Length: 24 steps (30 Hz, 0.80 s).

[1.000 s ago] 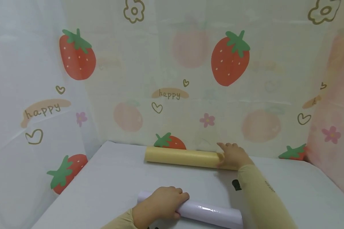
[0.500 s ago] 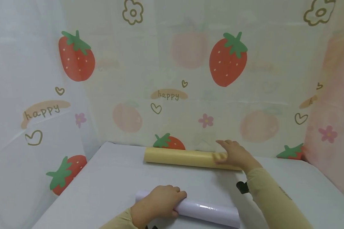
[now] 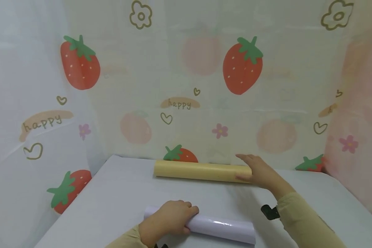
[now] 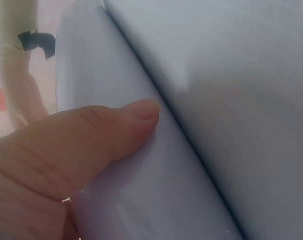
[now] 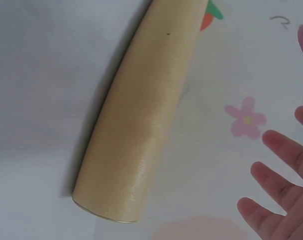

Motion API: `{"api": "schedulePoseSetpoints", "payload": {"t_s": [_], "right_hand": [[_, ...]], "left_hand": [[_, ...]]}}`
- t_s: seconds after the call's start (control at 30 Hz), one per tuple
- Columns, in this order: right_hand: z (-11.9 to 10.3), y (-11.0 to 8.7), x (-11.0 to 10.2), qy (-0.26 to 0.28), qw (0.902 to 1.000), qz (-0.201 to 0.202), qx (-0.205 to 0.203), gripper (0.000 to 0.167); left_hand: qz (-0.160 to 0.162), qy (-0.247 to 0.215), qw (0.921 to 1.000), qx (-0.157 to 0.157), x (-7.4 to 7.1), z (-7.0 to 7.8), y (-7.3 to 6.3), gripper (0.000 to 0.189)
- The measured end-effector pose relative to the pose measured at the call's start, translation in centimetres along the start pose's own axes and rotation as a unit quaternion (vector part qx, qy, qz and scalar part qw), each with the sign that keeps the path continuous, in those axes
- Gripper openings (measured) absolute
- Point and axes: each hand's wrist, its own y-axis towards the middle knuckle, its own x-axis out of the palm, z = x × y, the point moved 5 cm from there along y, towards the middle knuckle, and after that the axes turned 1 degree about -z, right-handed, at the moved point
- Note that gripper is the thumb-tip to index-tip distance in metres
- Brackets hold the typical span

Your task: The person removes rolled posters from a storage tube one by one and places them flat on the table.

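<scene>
A glossy pale lilac roll [image 3: 223, 228] lies across the front of the table. My left hand [image 3: 175, 217] grips its left part from above; in the left wrist view the thumb [image 4: 111, 132] curves over the smooth surface. Farther back, along the wall, lies a tan roll [image 3: 198, 171]. My right hand [image 3: 261, 174] is at that roll's right end with fingers spread. Seen from the right wrist, the fingers [image 5: 286, 150] are straight and apart from the tan roll [image 5: 131, 120], with nothing held.
The white table [image 3: 117, 196] meets a wall sheet [image 3: 186, 75] printed with strawberries, flowers and "happy" right behind the tan roll. More sheeting stands at the left and right sides. A black strap piece [image 3: 269, 212] sits at my right sleeve.
My right hand has released the tan roll and drawn back to the right, its fingers opening. The left hand keeps its grip on the lilac roll. The head view has shifted slightly.
</scene>
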Motion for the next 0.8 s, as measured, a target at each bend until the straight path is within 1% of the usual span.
{"api": "schedulePoseSetpoints", "payload": {"t_s": [0.07,0.2,0.3,0.5,0.63,0.8], "right_hand": [[-0.2,-0.5,-0.2,0.010,0.9999,0.004,-0.006,0.075],[-0.6,-1.8,-0.4,0.048,0.9988,0.003,-0.007,0.072],[-1.0,-2.9,-0.4,0.072,0.9974,-0.005,0.001,0.071],[-1.5,-4.9,-0.2,0.096,0.9954,-0.010,-0.003,0.069],[-1.9,-6.1,0.1,0.102,0.9947,-0.013,-0.004,0.065],[-2.5,-7.7,0.8,0.128,0.9912,-0.033,-0.006,0.058]], "left_hand": [[0.002,0.000,1.0000,0.001,0.0,0.0,0.0,0.044],[0.007,0.001,1.0000,0.001,0.0,0.0,-0.1,0.044],[0.009,0.002,1.0000,-0.002,-0.1,0.0,-0.1,0.044],[0.010,0.002,0.9999,-0.006,-0.1,0.0,-0.1,0.044],[0.004,-0.003,1.0000,-0.008,-0.1,-0.1,-0.1,0.045],[-0.007,-0.008,0.9998,-0.015,0.1,-0.4,-0.1,0.046]]}}
